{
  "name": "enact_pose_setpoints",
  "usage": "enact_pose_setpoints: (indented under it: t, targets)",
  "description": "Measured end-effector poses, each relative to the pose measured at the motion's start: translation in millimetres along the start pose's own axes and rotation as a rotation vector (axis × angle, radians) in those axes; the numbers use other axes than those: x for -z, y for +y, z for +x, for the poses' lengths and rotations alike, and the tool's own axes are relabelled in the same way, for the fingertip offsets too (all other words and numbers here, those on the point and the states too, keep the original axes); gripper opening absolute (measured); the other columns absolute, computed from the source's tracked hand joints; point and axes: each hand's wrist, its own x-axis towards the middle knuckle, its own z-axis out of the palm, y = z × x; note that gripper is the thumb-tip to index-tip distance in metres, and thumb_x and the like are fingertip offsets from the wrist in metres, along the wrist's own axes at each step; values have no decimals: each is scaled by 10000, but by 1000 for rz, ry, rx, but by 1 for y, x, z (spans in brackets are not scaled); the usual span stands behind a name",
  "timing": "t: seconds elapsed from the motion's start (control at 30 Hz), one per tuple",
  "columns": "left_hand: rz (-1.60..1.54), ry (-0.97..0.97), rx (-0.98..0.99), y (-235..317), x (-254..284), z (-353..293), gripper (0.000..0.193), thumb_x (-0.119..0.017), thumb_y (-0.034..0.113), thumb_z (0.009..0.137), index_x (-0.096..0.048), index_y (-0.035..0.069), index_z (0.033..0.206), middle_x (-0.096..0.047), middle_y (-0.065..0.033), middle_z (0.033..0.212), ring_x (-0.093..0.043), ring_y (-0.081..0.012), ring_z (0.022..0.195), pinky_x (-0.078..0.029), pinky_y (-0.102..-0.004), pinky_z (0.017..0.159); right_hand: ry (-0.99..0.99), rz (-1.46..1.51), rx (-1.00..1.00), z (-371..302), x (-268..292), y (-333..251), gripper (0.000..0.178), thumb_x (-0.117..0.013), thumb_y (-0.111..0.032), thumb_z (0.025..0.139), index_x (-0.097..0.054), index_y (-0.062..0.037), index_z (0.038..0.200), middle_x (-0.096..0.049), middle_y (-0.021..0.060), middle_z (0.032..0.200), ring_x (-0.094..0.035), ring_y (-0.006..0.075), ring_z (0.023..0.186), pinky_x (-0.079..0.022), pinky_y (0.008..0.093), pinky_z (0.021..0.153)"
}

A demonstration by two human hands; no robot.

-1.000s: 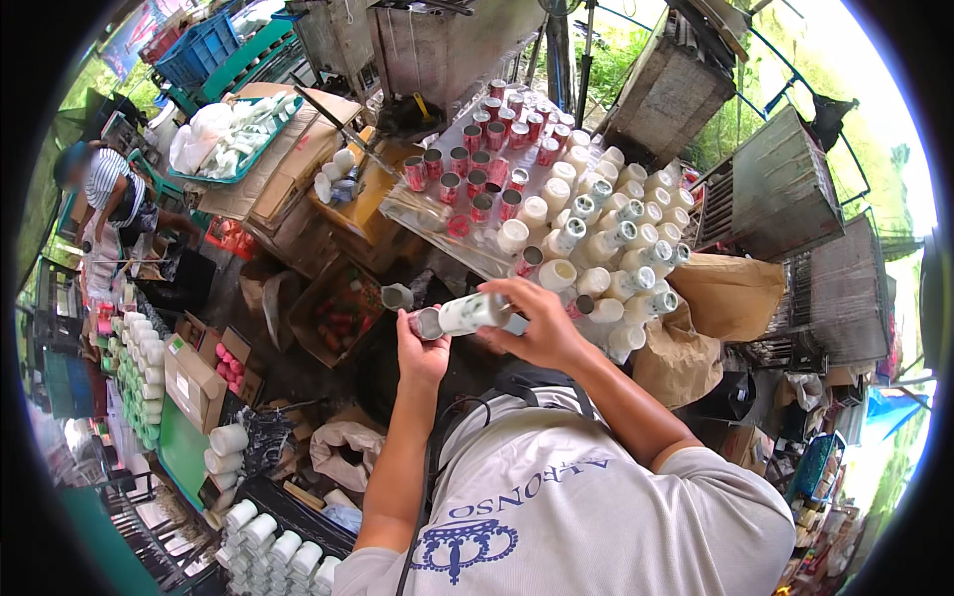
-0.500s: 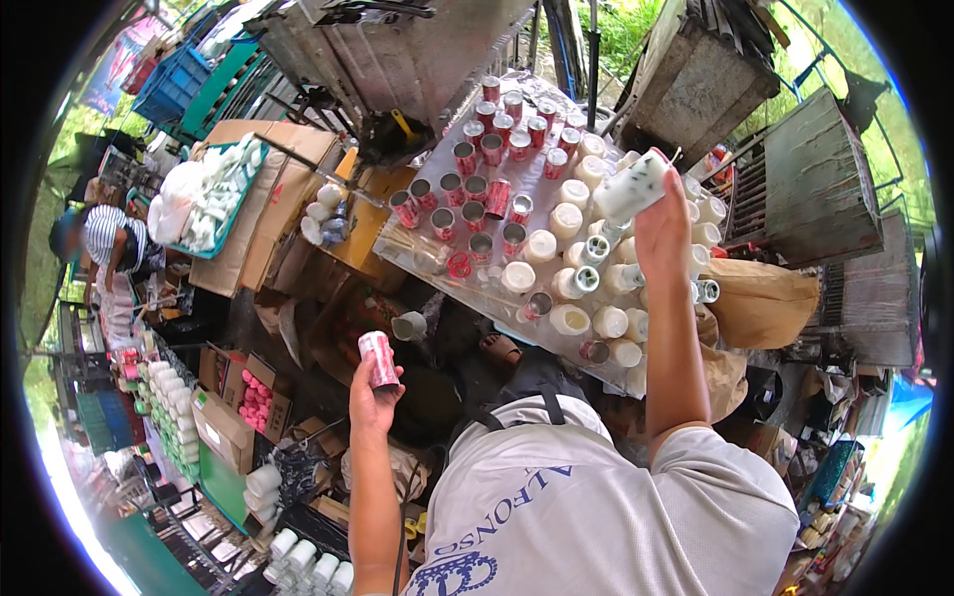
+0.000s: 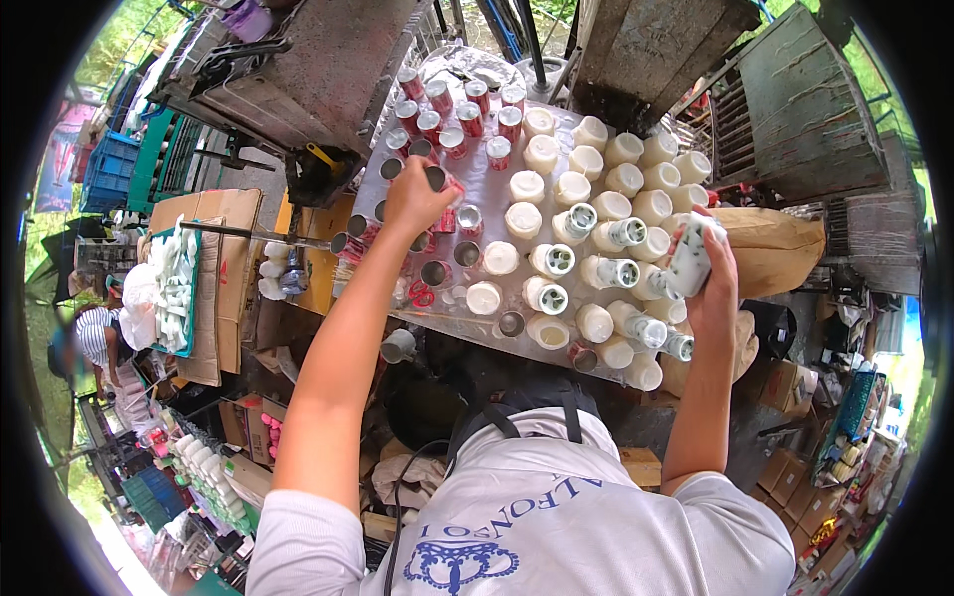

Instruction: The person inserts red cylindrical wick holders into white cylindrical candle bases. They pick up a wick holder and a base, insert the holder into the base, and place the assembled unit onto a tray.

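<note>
Over the can cluster on the table, my left hand [image 3: 415, 204] is closed around a tilted red can [image 3: 453, 189], partly hidden by the fingers. Several upright red cans [image 3: 469, 119] surround it, many with open tops. My right hand [image 3: 714, 266] grips a pale candle with dark green patches [image 3: 688, 260], above the right side of the table. Below and beside it stand rows of cream-white cylinders [image 3: 571, 187]. Some of these have clear glasses with green bits [image 3: 618, 233] lying against them.
The metal-topped table [image 3: 467, 323] ends close to my body. A red looped item [image 3: 421, 293] lies near its front-left edge. Left, a teal tray [image 3: 189, 298] of white pieces sits on cardboard [image 3: 231, 238]. Metal boxes [image 3: 288, 89] stand behind. Another person [image 3: 96, 338] is far left.
My left hand has moved from beside the table up and right over the cans. My right hand has lowered slightly with the candle, now turned more upright. The view has shifted.
</note>
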Motion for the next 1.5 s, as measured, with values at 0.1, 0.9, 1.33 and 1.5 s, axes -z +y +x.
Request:
enact_pose_setpoints:
  t: [0.1,0.9,1.33,1.5]
  targets:
    - [45,22,-72,-10,-52,42,718,-937,394,751,-609,8,1261,-725,-251,1189,-701,-406,1146,-553,-484,973,35,15,72,-20,8,-4,500,-653,-218,1069,-511,14,1489,-703,124,1122,-694,167,944,-591,324,838]
    - [517,-157,-229,-14,-98,-9,605,-837,467,862,-655,8,1212,-716,-200,1199,-708,-380,1149,-560,-514,974,98,-634,434,-4,-7,8,528,-856,-107,923,-622,-11,1386,-735,61,1212,-674,130,1070,-535,296,977]
    - [-116,109,-195,-34,-68,-17,558,-761,276,918,-668,22,1406,-727,-178,1162,-739,-328,1038,-581,-422,938,96,-324,413,-12,-1,26,589,-860,-92,929,-580,6,1438,-681,105,1330,-637,163,1216,-492,321,1086]
    - [-1229,-66,115,-54,-43,-29,486,-684,255,1020,-626,36,1449,-747,-60,1154,-731,-208,1001,-580,-342,915,119,-189,376,-6,1,33,588,-832,-78,954,-557,16,1466,-678,114,1335,-634,161,1214,-493,326,1089]
